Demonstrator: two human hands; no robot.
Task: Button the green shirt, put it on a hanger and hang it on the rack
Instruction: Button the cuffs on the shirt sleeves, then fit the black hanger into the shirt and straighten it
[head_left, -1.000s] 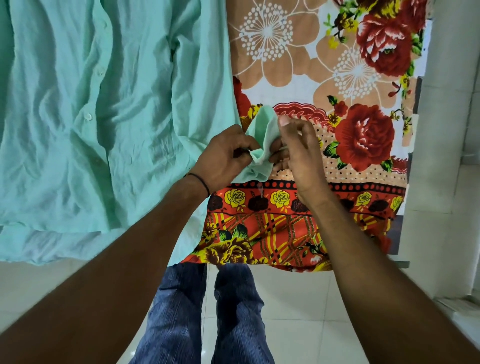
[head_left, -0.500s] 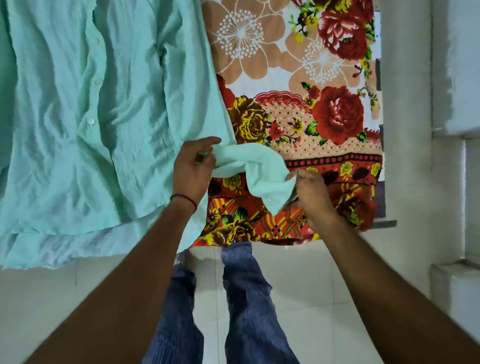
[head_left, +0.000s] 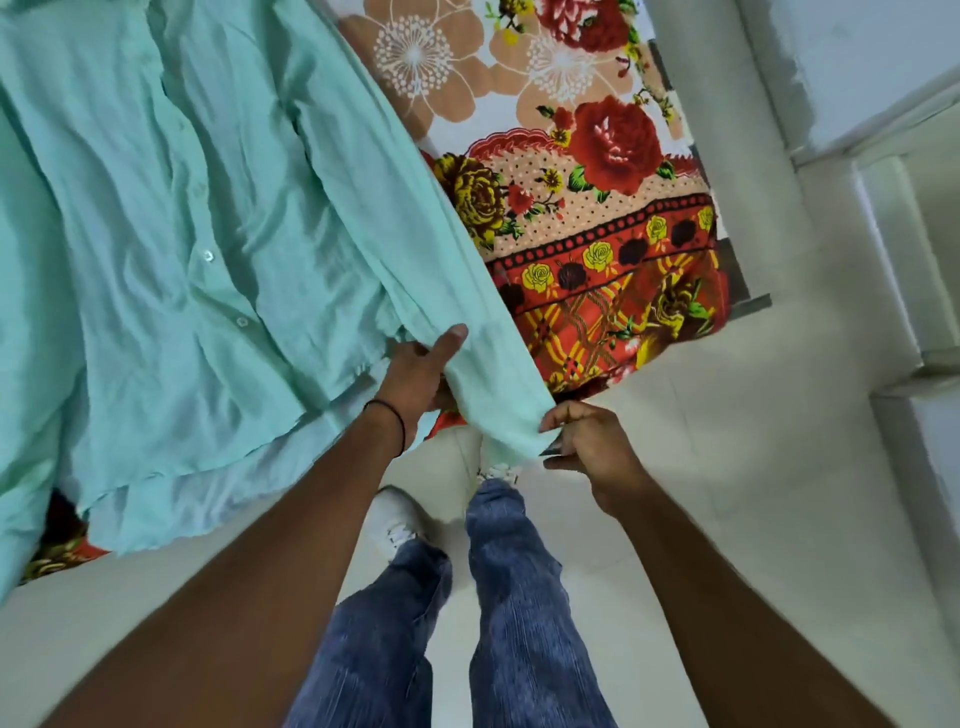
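**Shirt** (head_left: 171, 249): green and creased, lying spread across the left part of the sheet (head_left: 597, 208). Its hem is hanging over the sheet's near edge. Two white buttons (head_left: 208, 254) are showing down its front, but you cannot tell from here whether they are fastened.

**Sleeve** (head_left: 415, 249): running slantwise from the shirt's body over the middle of the sheet. It is passing out beyond the sheet's near edge and is being held there in the air.

**Left hand** (head_left: 421, 374): at the sheet's near edge, you are gripping the sleeve. Your thumb is lying straight along the top of the cloth, and your fingers are going under it, out of sight. A black band (head_left: 393, 415) is circling your wrist.

**Right hand** (head_left: 592, 447): just off the sheet's near edge, you are pinching the cuff (head_left: 511, 436) at its end between your thumb and curled fingers.

**Sheet**: floral, with red and yellow roses over an orange lattice border along its near edge.

**Jeans** (head_left: 519, 597): blue, standing nearer to you than the sheet's near edge. A white shoe (head_left: 395, 519) is showing below the left leg.

**Floor** (head_left: 727, 467): pale tile, stretching from the sheet's near edge towards you.

**Wall** (head_left: 737, 156): pale, rising along the sheet's right edge.
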